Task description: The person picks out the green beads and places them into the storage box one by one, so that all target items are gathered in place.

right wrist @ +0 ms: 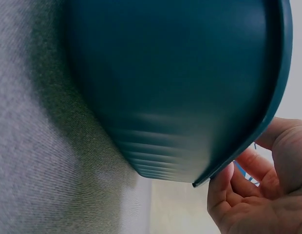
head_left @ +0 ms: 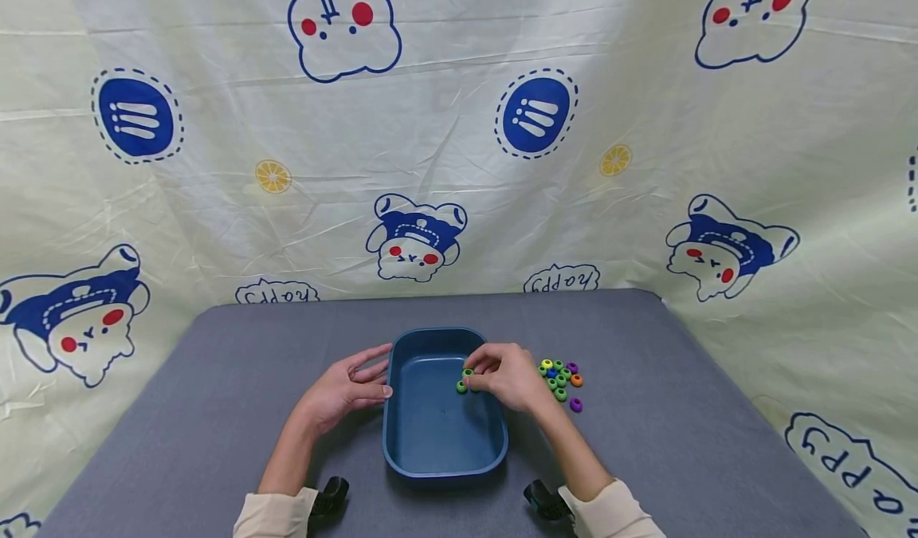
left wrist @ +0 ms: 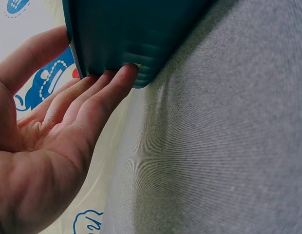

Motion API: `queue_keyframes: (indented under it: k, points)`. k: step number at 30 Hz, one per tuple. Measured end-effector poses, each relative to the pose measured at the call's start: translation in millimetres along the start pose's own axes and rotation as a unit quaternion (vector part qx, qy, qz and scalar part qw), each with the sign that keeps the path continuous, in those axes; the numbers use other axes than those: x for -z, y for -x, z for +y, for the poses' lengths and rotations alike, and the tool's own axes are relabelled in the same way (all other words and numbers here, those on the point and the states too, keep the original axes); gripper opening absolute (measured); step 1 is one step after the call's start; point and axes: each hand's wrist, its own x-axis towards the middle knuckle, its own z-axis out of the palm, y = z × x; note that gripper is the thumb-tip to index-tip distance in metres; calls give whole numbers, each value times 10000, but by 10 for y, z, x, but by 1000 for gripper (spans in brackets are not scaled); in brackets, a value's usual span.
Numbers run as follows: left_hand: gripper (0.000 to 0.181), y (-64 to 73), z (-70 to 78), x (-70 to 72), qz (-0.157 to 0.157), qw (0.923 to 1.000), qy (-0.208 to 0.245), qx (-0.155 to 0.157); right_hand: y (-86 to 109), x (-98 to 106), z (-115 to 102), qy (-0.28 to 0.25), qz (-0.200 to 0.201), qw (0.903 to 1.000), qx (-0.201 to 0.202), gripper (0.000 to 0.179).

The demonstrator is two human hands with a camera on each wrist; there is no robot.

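A blue rectangular tray [head_left: 445, 450] stands on the table before me, its outer wall filling much of both wrist views. My left hand [head_left: 344, 394] rests against its left side, fingers nearly straight on the outer wall and thumb at the rim. Over the tray's right half, my right hand [head_left: 505, 375] pinches a green bead [head_left: 468, 373] between thumb and forefinger. Another green bead [head_left: 461, 387] lies just below those fingertips; the hand may hide more. In the right wrist view, the tray's wall and rim hide the fingertips.
Right of the tray, a loose cluster of beads [head_left: 561, 394] in green, yellow, blue, orange and purple lies on the grey table [head_left: 645, 442]. My right wrist hides part of that area. A printed curtain [head_left: 459, 147] hangs behind the table.
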Motion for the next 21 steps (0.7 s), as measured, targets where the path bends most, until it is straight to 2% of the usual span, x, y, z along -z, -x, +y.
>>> queue_keyframes:
  k: [5,21]
  points:
    - [75,-8,4,-12,137,9999,23,83,-2,-5,7,52,-42,9999,78,11]
    - [77,17,22,1,-7,10000,-51,9,-1,-14,2,244,-112,9996,70,9]
